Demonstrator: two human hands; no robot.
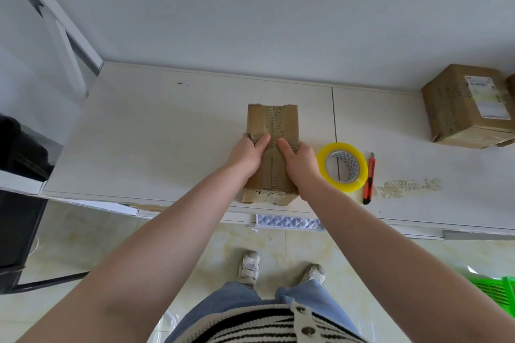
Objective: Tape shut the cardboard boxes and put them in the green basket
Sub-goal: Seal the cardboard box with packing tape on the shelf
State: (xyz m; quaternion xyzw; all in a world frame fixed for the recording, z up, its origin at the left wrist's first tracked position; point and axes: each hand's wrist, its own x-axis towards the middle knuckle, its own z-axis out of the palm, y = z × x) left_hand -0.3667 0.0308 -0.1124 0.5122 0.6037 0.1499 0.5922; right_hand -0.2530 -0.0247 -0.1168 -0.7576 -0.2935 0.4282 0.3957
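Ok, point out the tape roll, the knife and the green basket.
tape roll (pixel 323 164): head view, left side of yellow ring
knife (pixel 369 178): head view, middle of orange handle
green basket (pixel 498 291): head view, slatted wall

Before you a pale white surface (pixel 167 131), bearing a worn brown cardboard box (pixel 271 131), yellow tape roll (pixel 342 166), orange utility knife (pixel 369 179), labelled second cardboard box (pixel 462 108) far right.

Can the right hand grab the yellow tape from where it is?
Probably yes. The right hand holds the box, and the yellow tape lies just beside it on the table, with nothing between them. It must let go first.
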